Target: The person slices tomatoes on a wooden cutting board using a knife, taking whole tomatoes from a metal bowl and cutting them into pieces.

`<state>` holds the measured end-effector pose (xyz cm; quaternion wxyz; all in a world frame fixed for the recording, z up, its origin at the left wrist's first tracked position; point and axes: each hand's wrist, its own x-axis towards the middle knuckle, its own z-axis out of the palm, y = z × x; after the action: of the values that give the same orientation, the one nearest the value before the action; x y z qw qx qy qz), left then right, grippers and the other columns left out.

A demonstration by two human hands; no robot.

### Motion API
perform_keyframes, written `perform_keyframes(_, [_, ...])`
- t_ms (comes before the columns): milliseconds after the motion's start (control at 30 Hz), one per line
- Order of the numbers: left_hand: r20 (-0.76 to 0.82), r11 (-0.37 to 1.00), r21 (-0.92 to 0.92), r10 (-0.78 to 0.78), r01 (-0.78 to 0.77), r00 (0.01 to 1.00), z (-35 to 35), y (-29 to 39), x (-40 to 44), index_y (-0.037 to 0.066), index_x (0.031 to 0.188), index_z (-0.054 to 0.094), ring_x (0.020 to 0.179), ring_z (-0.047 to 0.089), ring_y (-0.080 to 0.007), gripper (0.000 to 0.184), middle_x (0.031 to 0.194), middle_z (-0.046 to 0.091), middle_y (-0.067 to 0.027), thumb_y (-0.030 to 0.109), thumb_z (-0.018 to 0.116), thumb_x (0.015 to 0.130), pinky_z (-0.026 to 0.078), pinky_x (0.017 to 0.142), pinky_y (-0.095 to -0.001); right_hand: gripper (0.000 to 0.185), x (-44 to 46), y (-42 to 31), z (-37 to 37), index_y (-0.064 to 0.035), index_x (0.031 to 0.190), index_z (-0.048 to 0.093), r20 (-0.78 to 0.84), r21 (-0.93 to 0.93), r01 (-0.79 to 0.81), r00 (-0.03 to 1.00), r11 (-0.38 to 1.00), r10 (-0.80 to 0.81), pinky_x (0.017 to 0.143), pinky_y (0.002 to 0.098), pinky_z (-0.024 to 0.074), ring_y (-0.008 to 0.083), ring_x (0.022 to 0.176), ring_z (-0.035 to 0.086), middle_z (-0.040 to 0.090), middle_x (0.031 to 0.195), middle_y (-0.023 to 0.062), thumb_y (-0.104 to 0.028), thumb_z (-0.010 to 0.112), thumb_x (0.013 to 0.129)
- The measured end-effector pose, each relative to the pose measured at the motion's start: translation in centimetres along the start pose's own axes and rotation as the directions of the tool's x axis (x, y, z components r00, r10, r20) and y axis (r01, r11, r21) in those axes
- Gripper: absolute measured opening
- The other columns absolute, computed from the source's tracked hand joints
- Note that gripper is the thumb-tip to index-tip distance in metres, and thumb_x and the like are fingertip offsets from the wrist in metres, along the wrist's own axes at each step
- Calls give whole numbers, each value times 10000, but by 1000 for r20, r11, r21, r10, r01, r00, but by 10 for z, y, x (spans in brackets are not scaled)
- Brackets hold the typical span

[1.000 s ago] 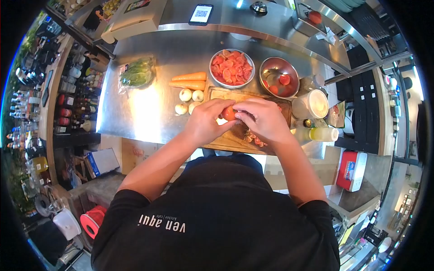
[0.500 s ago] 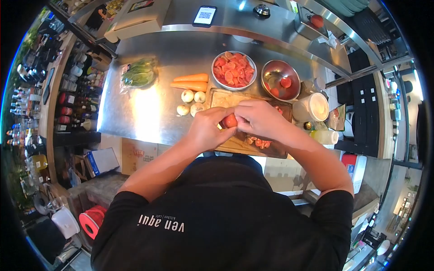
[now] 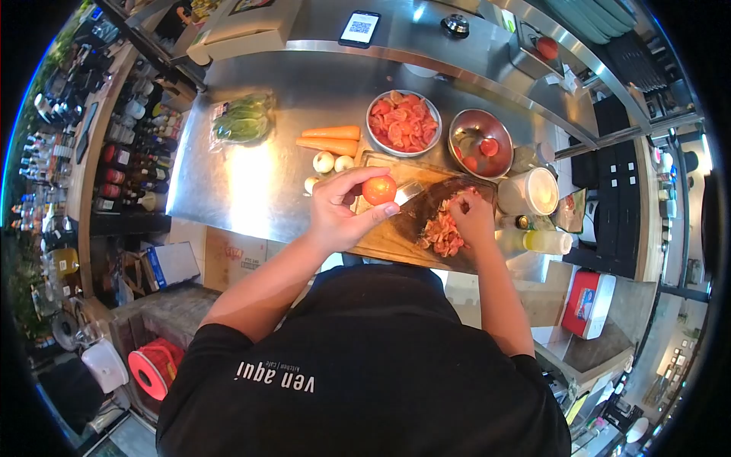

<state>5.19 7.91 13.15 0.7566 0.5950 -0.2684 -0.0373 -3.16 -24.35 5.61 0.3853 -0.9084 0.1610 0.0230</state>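
My left hand (image 3: 339, 207) grips a peeled-looking tomato (image 3: 378, 190) between thumb and fingers, above the left part of the wooden cutting board (image 3: 373, 245). A pile of tomato skins and scraps (image 3: 442, 231) lies on the board's dark, wet right side. Over the upper right of this pile is my right hand (image 3: 475, 218), its fingers drawn together; whatever they pinch is too small to make out. Between the hands, a knife's broad blade (image 3: 410, 192) rests on the board, its handle hidden. Behind the board stand a bowl of cut tomatoes (image 3: 403, 151) and a metal bowl (image 3: 504, 164) with a few tomatoes.
Left of the board are carrots (image 3: 329, 139), several peeled onions (image 3: 324, 161) and bagged green vegetables (image 3: 242, 122). Tubs (image 3: 541, 192) and a bottle (image 3: 547, 242) crowd the right side. A phone (image 3: 359, 29) and bell (image 3: 455, 26) sit on the raised shelf.
My hands have separated. The right moved from the tomato to the scrap pile at the right; the left still holds the tomato, now turned into view. The knife blade has come into sight.
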Motion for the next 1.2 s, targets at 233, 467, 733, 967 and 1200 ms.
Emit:
perform_keyframes(233, [230, 861, 495, 0, -117, 973, 7, -36, -10, 17, 1289, 758, 1088, 775, -231, 525, 1214, 774, -120, 167, 1002, 848, 620, 960, -359, 485, -27, 39, 10, -178, 1464, 690, -26, -41, 165, 986, 985, -166, 977, 432, 620, 364, 1128, 768, 737, 1336, 155, -163, 780, 987])
perform_keyframes(467, [412, 856, 518, -233, -16, 881, 18, -83, -32, 112, 1294, 766, 1050, 762, -283, 564, 1213, 738, -97, 215, 1011, 797, 640, 924, -386, 482, -39, -22, 79, -62, 1516, 635, 522, 681, -386, 852, 623, -42, 939, 382, 638, 213, 1050, 761, 742, 1266, 77, -171, 786, 1072])
perform_keyframes(733, [300, 404, 913, -565, -58, 769, -34, -139, -84, 182, 1473, 663, 1212, 701, -399, 544, 1335, 657, -160, 262, 820, 958, 610, 1040, -530, 505, -18, 13, 111, -60, 1289, 729, 182, 108, 86, 978, 990, -104, 929, 432, 626, 318, 1045, 769, 763, 1175, 171, -239, 907, 852])
perform_keyframes(967, [82, 208, 969, -782, 134, 618, -16, -103, -66, 151, 1598, 497, 1207, 728, -458, 588, 1294, 725, -249, 285, 657, 1048, 601, 1029, -580, 407, -14, 20, 120, -111, 1300, 759, 49, 7, 317, 947, 949, -317, 983, 450, 627, 346, 1146, 759, 739, 1320, 97, -193, 851, 912])
perform_keyframes(1200, [-18, 141, 964, -814, 226, 581, -19, -98, -77, 49, 1356, 533, 1027, 772, -514, 357, 1062, 780, -310, 258, 589, 1073, 603, 919, -644, 283, -14, 35, 130, -124, 1194, 800, -4, 96, 395, 918, 914, -396, 907, 447, 658, 336, 1080, 781, 743, 1245, 85, -177, 855, 921])
